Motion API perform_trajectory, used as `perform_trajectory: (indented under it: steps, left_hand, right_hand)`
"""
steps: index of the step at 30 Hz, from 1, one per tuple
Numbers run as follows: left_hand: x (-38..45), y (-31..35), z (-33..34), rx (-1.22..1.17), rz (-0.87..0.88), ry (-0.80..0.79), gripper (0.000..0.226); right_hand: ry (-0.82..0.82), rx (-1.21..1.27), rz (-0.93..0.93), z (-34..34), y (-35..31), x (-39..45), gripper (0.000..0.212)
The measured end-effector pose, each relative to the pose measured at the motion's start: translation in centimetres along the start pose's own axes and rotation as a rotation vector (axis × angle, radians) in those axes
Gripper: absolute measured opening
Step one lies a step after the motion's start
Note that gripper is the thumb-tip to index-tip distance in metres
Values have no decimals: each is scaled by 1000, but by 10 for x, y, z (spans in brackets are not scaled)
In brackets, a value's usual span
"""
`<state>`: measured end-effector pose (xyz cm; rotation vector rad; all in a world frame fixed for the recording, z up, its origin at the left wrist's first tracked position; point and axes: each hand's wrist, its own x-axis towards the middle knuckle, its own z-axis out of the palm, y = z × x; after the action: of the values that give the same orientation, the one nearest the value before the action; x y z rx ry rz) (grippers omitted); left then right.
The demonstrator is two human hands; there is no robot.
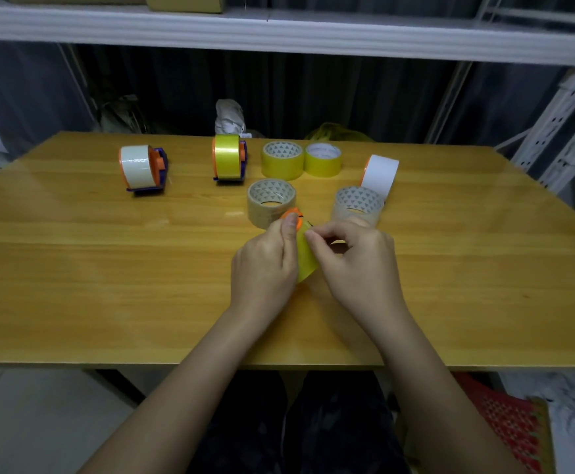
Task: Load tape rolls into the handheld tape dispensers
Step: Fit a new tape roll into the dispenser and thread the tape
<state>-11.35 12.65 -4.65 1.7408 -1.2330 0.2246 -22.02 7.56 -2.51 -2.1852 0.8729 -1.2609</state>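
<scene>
Both forearms reach in from the near edge over the wooden table (108,268), largest item in view. Left hand (265,265) is curled around a yellow tape roll (305,258) with an orange dispenser part (296,215) showing at its top, thumb pressed on the orange piece; the roll is held just above the table centre. Right hand (354,258) pinches at the roll's upper edge with thumb and forefinger, other fingers curled. White metal shelving (279,32) spans the background. Far left stands a loaded dispenser with white tape (141,169); near it, toward centre, a loaded dispenser with yellow tape (228,159), both upright on blue bases. Two yellow rolls (282,162) (323,160) lie flat, touching, at far centre. One white roll (380,177) stands tilted on edge to their right. Two clear rolls (270,203) (358,205) lie flat just beyond the hands, the left one partly hidden by the thumb.
</scene>
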Motion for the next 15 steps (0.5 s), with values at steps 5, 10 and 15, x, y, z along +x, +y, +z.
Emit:
perform_trajectory:
  steps: [5, 10, 15]
  left_hand:
    - [0, 2, -1, -3, 14, -1, 61]
    - [-3, 3, -2, 0, 9, -10, 63]
    - [-2, 2, -3, -16, 7, -5, 63]
  right_hand:
    - [31, -141, -81, 4, -5, -3, 16]
    - [27, -73, -9, 1, -1, -2, 15]
    - [-10, -93, -77, -1, -3, -1, 16]
